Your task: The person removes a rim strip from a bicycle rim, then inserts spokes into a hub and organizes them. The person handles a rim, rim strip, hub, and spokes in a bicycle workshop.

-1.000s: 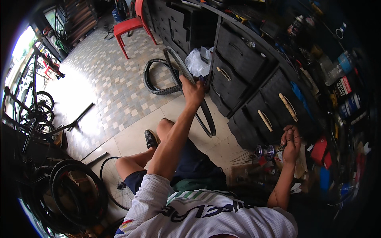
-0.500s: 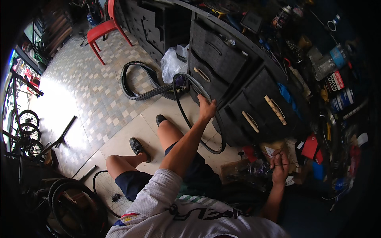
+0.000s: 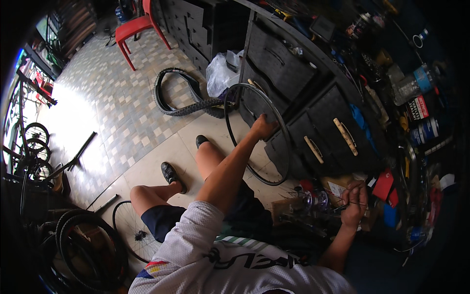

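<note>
My left hand [image 3: 264, 127] reaches forward, closed at the right side of a thin black bicycle rim [image 3: 251, 172]. The rim stands tilted in front of the dark drawers, its lower edge close to the floor tiles. On the right, my right hand [image 3: 354, 203] is raised with its fingers pinched together on a thin dark rod-like piece [image 3: 341, 208]; its exact kind is too small to make out. Left of that hand sits a shiny purplish hub-like part [image 3: 317, 200], with thin spokes showing beside it.
Dark drawers [image 3: 274, 59] with pale handles stand ahead, under a bench crowded with tools, a clear bottle [image 3: 413, 85] and cans. A loose knobby tire [image 3: 186, 109] and a plastic bag [image 3: 220, 73] lie beyond the rim. A red chair [image 3: 134, 28] stands farther off; more tires [image 3: 63, 240] are at lower left.
The rim has swung rightward and turned to show more of its round face, my left hand moving along with it. My right hand has shifted slightly right. The view has moved a little.
</note>
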{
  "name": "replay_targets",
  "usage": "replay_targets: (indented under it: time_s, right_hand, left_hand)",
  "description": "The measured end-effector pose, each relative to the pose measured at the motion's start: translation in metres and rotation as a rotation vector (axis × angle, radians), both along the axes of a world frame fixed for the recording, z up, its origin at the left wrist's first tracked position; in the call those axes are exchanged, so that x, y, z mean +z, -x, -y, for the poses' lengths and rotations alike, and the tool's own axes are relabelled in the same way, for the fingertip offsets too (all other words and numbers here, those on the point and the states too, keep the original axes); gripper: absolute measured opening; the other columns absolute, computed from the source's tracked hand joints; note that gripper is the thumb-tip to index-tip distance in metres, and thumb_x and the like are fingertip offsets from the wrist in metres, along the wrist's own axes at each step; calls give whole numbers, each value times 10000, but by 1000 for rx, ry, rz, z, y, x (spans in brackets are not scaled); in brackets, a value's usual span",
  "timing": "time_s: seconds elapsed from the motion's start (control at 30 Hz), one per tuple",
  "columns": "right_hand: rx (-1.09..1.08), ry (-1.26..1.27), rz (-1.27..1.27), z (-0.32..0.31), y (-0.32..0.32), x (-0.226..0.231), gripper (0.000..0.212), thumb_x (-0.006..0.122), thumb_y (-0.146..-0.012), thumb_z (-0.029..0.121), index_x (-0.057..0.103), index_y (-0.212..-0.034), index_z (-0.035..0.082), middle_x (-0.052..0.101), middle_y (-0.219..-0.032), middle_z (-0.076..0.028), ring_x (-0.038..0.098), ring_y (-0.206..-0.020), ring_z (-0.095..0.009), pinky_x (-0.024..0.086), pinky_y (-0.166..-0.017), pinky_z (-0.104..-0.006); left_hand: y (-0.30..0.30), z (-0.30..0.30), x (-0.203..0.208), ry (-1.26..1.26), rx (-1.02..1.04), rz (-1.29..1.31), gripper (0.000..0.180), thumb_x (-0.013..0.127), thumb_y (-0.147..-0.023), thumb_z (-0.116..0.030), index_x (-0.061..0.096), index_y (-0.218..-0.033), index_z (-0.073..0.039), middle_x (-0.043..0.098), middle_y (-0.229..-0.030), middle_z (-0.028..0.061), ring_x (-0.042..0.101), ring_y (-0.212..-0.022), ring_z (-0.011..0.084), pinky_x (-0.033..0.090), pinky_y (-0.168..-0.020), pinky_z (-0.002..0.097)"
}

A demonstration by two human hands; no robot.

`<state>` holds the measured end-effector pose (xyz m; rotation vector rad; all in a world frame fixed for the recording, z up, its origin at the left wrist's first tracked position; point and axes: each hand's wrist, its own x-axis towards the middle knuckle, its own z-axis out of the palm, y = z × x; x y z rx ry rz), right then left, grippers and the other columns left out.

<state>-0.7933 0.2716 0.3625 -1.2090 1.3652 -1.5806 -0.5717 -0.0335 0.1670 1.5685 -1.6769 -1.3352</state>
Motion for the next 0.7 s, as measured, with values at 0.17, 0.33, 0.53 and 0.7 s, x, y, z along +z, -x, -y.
replay_targets:
  time_s: [0.17, 0.33, 0.53, 0.7]
  right_hand:
    - [-74, 177, 107, 8, -1, 62, 192, 509, -1074, 278, 523, -1047, 89, 373, -679, 41, 319, -560, -35, 278, -521, -207]
    - [37, 336, 156, 48, -21, 114, 199, 471, -1087, 273, 530, -1133, 88, 367, -679, 41, 288, -550, -33, 271, -514, -205]
    - [381, 483, 312, 113, -85, 156, 222, 483, -1083, 256, 555, -1189, 74, 412, -675, 36, 324, -540, -36, 278, -506, -211]
    - [494, 513, 429, 133, -144, 185, 221, 525, -1063, 254, 591, -1189, 85, 486, -693, 28, 399, -554, -44, 342, -512, -210]
  left_hand:
    - [-38, -44, 46, 123, -126, -345, 843, 687, -927, -538, 407, -1494, 20, 512, -1425, 309, 560, -1304, 386, 472, -1053, 427]
    - [-75, -109, 145, 256, -409, -507, 978, 748, -863, -560, 329, -1541, 7, 405, -1522, 289, 421, -1417, 396, 374, -1148, 453]
    - [-113, -172, 213, 579, -459, -205, 1270, 882, -673, -581, 213, -1576, 12, 338, -1559, 290, 305, -1474, 447, 278, -1212, 480]
    - [-114, -200, 231, 974, 15, -138, 1240, 951, -624, -334, 207, -1552, 16, 341, -1498, 292, 349, -1409, 475, 330, -1168, 511]
